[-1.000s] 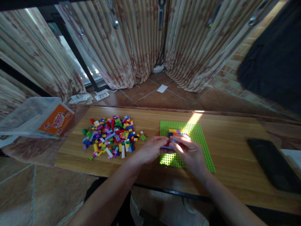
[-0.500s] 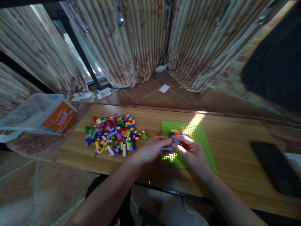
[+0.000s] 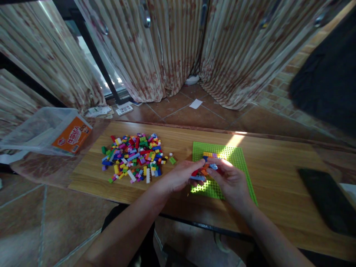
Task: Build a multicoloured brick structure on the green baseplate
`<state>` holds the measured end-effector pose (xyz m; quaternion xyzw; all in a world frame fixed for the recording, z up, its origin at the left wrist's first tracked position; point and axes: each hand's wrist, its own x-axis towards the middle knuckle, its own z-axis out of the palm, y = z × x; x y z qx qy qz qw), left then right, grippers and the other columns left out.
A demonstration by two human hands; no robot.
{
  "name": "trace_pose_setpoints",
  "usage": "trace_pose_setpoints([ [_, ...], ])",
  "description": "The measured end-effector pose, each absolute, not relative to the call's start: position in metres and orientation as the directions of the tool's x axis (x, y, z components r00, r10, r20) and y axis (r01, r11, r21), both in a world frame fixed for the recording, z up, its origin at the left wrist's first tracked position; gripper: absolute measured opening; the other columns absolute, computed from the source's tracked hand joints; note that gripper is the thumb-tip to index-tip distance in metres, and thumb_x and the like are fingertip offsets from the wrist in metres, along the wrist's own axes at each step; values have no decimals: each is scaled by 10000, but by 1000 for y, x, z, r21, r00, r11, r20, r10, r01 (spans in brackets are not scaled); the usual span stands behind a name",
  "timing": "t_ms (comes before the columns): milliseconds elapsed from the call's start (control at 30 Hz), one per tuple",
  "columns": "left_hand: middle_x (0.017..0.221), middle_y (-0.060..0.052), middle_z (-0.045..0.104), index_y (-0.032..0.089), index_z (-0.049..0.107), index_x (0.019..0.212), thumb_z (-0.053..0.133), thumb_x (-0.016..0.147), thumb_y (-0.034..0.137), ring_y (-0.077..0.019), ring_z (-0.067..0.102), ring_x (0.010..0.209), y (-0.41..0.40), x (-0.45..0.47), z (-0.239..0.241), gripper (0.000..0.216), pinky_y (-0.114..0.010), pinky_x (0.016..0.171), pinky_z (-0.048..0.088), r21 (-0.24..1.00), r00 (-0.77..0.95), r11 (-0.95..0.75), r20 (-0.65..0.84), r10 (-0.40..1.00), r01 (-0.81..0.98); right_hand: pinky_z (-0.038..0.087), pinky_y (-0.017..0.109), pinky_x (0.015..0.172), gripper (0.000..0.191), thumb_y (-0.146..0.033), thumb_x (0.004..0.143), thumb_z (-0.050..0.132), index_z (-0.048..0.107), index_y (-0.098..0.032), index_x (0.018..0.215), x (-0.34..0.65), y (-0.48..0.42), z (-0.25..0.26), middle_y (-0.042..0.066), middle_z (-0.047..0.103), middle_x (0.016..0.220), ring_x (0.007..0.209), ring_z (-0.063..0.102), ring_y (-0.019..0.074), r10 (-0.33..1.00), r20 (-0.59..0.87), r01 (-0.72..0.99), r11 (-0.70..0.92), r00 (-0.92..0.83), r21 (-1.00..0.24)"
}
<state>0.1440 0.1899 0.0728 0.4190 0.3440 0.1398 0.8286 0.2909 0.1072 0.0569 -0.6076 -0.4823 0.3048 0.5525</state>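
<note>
My left hand point(image 3: 183, 174) is closed around a small cluster of toy bricks above the left part of a green studded baseplate point(image 3: 239, 157). A long light blue brick point(image 3: 198, 178), a red brick point(image 3: 195, 173) and orange bricks point(image 3: 205, 170) show in that cluster; my fingers hide part of it. Close beside it, my right hand point(image 3: 233, 181) pinches a small light blue brick point(image 3: 213, 166) between thumb and fingers. Behind both hands, a block of yellow, purple and blue bricks point(image 3: 210, 154) sits on the baseplate, partly covered by my right hand.
Left of the hands, a loose pile of mixed bricks point(image 3: 133, 155) lies on the wooden table point(image 3: 280, 174). A clear plastic bin point(image 3: 36, 129) with an orange label stands beyond the left end. A dark phone-like slab point(image 3: 325, 198) lies at the right.
My right hand has drawn slightly right with the light blue brick, and a gap has opened between my fingertips. Orange bricks now show in the left-hand cluster.
</note>
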Motion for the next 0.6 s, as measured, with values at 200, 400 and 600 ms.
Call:
trace_pose_setpoints([
  [200, 613, 16, 569, 114, 634, 749, 758, 656, 588, -40, 449, 476, 189, 144, 70, 499, -196, 444, 265, 772, 760, 635, -415, 500, 4, 559, 390, 851, 256, -335, 838, 651, 721, -234, 1063, 290, 104, 58, 56, 739, 1031, 940, 684, 216, 920, 216, 390, 77, 327, -917],
  [400, 629, 19, 575, 111, 640, 766, 824, 616, 461, -39, 480, 508, 190, 144, 69, 423, -187, 474, 279, 731, 771, 682, -427, 471, -12, 572, 361, 778, 232, -362, 821, 667, 748, -210, 976, 289, 106, 60, 57, 751, 930, 834, 695, 199, 935, 98, 183, 36, 341, -982],
  [600, 636, 16, 590, 130, 621, 758, 740, 707, 417, -51, 501, 511, 200, 136, 78, 315, -183, 488, 335, 793, 724, 608, -437, 533, 30, 553, 307, 667, 313, -420, 772, 717, 747, -194, 986, 290, 108, 59, 38, 725, 829, 672, 639, 147, 923, -102, -76, -80, 370, -994],
])
